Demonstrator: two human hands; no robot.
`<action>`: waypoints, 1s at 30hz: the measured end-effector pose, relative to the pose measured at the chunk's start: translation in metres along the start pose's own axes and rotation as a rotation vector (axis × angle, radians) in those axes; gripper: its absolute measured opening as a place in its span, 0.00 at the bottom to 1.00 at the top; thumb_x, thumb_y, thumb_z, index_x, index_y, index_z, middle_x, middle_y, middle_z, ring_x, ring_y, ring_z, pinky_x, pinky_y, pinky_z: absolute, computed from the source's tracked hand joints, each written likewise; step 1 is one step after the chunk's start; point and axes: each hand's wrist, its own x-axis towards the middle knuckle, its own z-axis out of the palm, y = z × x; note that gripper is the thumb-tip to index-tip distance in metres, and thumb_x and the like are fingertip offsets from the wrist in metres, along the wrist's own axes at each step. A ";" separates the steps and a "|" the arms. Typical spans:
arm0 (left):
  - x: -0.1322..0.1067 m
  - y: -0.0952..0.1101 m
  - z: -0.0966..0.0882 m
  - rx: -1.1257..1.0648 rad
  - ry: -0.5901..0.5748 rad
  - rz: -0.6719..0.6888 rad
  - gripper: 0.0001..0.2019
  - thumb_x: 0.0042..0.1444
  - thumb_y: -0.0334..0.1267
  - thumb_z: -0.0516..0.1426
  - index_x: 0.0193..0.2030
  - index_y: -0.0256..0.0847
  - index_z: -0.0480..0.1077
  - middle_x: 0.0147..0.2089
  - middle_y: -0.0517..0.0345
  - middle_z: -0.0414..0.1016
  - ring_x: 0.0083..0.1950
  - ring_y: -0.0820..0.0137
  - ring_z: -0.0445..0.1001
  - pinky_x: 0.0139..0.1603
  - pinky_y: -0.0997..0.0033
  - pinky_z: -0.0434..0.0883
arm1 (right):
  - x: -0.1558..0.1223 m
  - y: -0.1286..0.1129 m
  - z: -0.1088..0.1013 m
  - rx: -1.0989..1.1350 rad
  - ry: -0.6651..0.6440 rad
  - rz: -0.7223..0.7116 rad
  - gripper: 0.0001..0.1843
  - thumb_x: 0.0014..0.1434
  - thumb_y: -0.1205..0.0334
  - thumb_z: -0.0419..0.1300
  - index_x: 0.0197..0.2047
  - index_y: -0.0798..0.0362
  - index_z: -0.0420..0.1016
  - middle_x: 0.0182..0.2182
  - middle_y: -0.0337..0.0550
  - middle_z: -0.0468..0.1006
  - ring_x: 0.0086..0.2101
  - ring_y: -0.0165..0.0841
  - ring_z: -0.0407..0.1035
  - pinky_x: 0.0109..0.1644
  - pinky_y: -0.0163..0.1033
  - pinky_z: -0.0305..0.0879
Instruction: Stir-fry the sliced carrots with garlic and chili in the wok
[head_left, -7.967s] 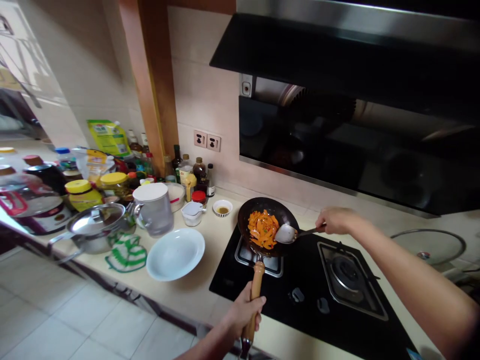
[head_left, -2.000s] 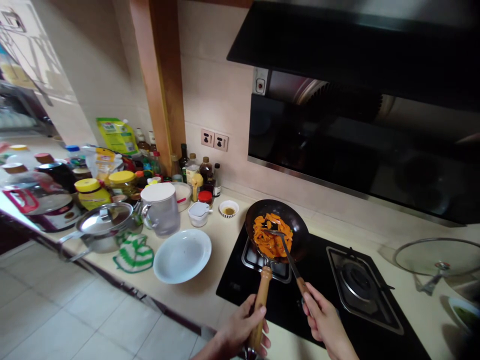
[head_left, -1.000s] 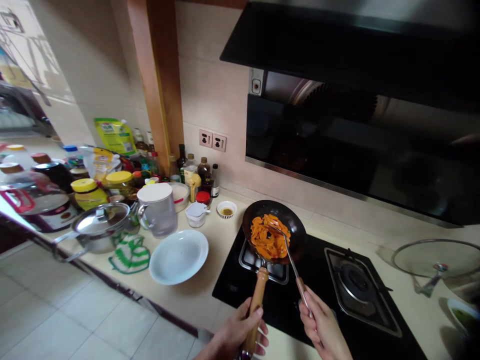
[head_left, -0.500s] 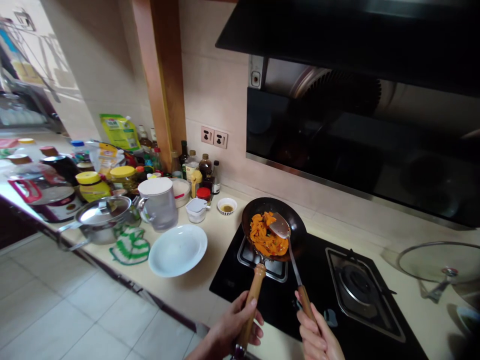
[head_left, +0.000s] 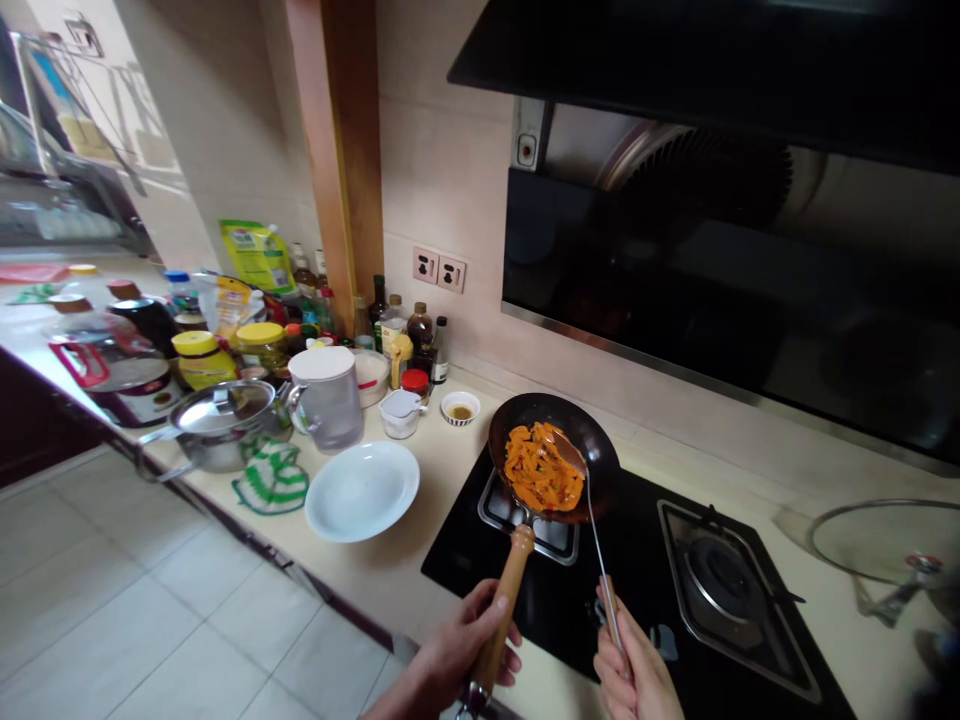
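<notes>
A dark wok (head_left: 600, 455) sits over the left burner of the black gas hob. Inside it lie orange slices (head_left: 536, 480) that look like cooked pumpkin or carrot. My left hand (head_left: 474, 630) is closed around the wok's wooden handle (head_left: 510, 590). In my right hand (head_left: 634, 660) is a metal spatula (head_left: 591, 500), gripped by its wooden handle. The spatula's blade is turned on edge at the right side of the orange slices, and they hide its lower edge. Left of the wok stands a pale plate (head_left: 362, 492) with nothing on it.
A small dish of brown seasoning (head_left: 460, 408) is behind the wok. Leftward stand a lidded jug (head_left: 326, 400), a steel pot (head_left: 225, 425), a green-striped cloth (head_left: 271, 478) and several bottles. The right burner (head_left: 720, 575) and a glass lid (head_left: 885, 540) lie right. A range hood (head_left: 712, 290) hangs above.
The spatula blade has turned from flat to edge-on and moved slightly right and down, against the orange slices. My left hand keeps its hold on the wok handle. The view has shifted slightly.
</notes>
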 end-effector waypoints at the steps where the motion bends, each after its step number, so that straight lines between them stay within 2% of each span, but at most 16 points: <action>1: 0.000 -0.001 0.000 -0.002 0.000 0.001 0.27 0.51 0.57 0.57 0.49 0.39 0.58 0.32 0.57 0.72 0.26 0.70 0.74 0.25 0.73 0.70 | 0.000 0.000 0.001 0.030 -0.012 0.017 0.33 0.47 0.42 0.64 0.52 0.48 0.65 0.17 0.24 0.55 0.13 0.14 0.39 0.12 0.21 0.36; 7: 0.000 -0.001 0.001 0.004 0.026 -0.016 0.29 0.50 0.59 0.57 0.49 0.39 0.58 0.31 0.57 0.72 0.26 0.70 0.74 0.26 0.72 0.70 | 0.010 -0.010 0.010 0.298 -0.074 0.073 0.25 0.45 0.50 0.68 0.43 0.53 0.71 0.18 0.24 0.54 0.13 0.12 0.41 0.12 0.20 0.35; 12: -0.001 0.001 0.002 0.010 0.012 -0.003 0.28 0.50 0.60 0.55 0.48 0.39 0.59 0.31 0.56 0.73 0.26 0.70 0.74 0.25 0.72 0.70 | 0.026 -0.013 0.012 0.343 -0.081 0.077 0.22 0.46 0.58 0.69 0.43 0.55 0.71 0.18 0.25 0.55 0.13 0.12 0.44 0.12 0.19 0.35; 20: -0.004 0.002 0.001 0.016 0.007 -0.003 0.28 0.50 0.59 0.56 0.48 0.39 0.60 0.31 0.56 0.73 0.26 0.71 0.74 0.26 0.72 0.70 | 0.038 -0.015 0.014 0.313 -0.078 0.041 0.19 0.47 0.58 0.68 0.41 0.56 0.71 0.18 0.25 0.57 0.12 0.13 0.45 0.11 0.19 0.38; 30: 0.001 0.000 -0.002 0.005 0.000 0.005 0.28 0.51 0.59 0.56 0.48 0.39 0.60 0.31 0.56 0.73 0.26 0.70 0.74 0.25 0.73 0.69 | 0.023 -0.015 0.011 0.401 -0.106 0.129 0.20 0.44 0.61 0.70 0.40 0.57 0.72 0.18 0.25 0.57 0.12 0.12 0.46 0.11 0.17 0.38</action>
